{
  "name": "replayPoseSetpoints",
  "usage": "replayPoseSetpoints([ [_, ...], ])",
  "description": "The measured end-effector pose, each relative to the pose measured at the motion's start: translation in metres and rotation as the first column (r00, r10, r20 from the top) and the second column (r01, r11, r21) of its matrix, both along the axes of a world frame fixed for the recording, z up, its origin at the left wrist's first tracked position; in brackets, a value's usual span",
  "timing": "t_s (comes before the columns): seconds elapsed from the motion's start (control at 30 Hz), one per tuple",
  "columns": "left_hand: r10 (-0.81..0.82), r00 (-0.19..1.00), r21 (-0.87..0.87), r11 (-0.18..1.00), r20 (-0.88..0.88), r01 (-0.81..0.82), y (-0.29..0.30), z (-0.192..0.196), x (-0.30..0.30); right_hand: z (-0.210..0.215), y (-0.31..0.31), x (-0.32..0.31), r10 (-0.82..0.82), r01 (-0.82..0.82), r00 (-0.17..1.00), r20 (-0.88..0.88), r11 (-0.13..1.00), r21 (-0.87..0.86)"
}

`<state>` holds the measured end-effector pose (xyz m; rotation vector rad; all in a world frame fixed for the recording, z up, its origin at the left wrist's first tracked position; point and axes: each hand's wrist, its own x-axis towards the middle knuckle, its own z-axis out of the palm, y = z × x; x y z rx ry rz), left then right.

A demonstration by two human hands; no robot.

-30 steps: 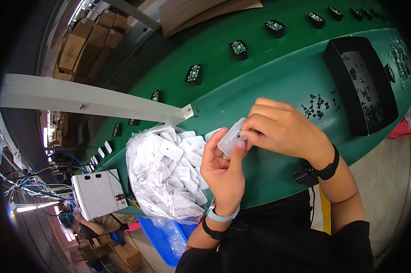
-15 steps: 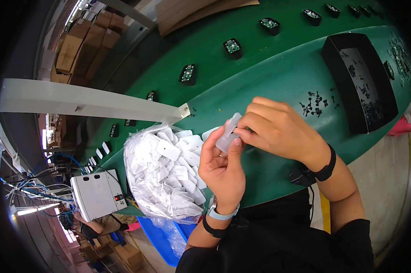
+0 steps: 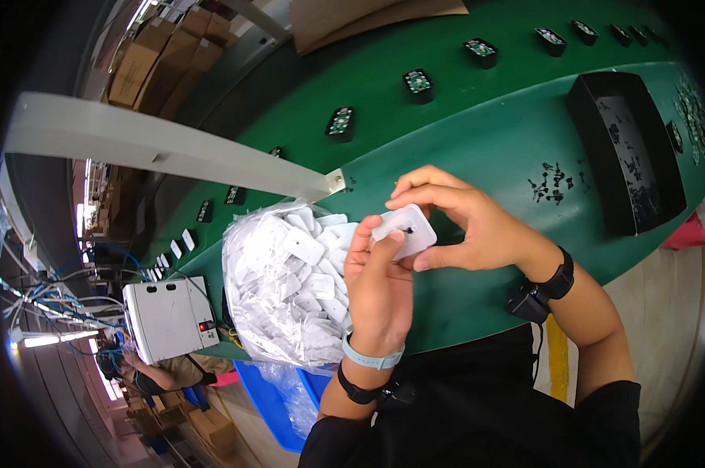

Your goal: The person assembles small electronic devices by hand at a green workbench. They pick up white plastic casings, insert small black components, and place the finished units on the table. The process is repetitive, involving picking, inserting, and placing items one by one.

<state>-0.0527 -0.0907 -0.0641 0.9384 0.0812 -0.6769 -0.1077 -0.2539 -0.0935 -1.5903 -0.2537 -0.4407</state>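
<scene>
- White plastic makes up the small square housing (image 3: 404,231), which is held above the near edge of the green conveyor belt (image 3: 477,132), just beside a clear bag of like parts.
- The housing is gripped by the right hand (image 3: 465,222), with the fingers curled over its far edge and the thumb pressed under its near edge.
- The left hand (image 3: 377,285) is raised from below, with its thumb laid against the housing's face near a small dark hole; its other fingers are closed against the left side of the piece.
- A clear plastic bag (image 3: 286,285), heaped with white housings, is seen to the left of the held housing, resting on the belt's near edge.
- A black tray (image 3: 625,148) is placed well to the right of the housing, with small dark screws (image 3: 551,181) scattered on the belt between them.
- Small black modules (image 3: 419,84) are spaced along the belt beyond the housing.
- A grey control box (image 3: 169,318) is seen left of the bag.
</scene>
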Motion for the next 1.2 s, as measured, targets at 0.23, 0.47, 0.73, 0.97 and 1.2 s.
replayPoseSetpoints([
  [0.23, -0.072, 0.983, -0.169, 0.985, -0.167, 0.043, 0.032, 0.013, -0.018, -0.012, 0.024, 0.005, 0.336, -0.254, 0.938, -0.086, 0.836, 0.486],
  [0.47, -0.324, 0.710, 0.470, 0.882, 0.626, -0.012, 0.159, 0.055, 0.089, -0.018, -0.001, -0.005, 0.118, 0.007, 0.985, -0.127, 0.703, 0.711],
  [0.73, -0.782, 0.382, 0.590, -0.023, 0.493, -0.807, 0.316, -0.024, 0.433, -0.025, -0.009, 0.009, 0.107, 0.041, 0.982, -0.155, 0.680, 0.732],
  [0.97, -0.692, 0.529, 0.722, -0.016, 0.492, -0.691, 0.330, -0.083, 0.504, -0.030, -0.029, 0.007, 0.053, 0.044, 0.993, -0.104, 0.657, 0.753],
  [1.2, -0.131, 0.503, 0.465, 0.625, 0.854, -0.627, 0.263, 0.020, 0.338, -0.017, -0.020, 0.001, 0.126, 0.017, 0.983, -0.130, 0.650, 0.760],
])
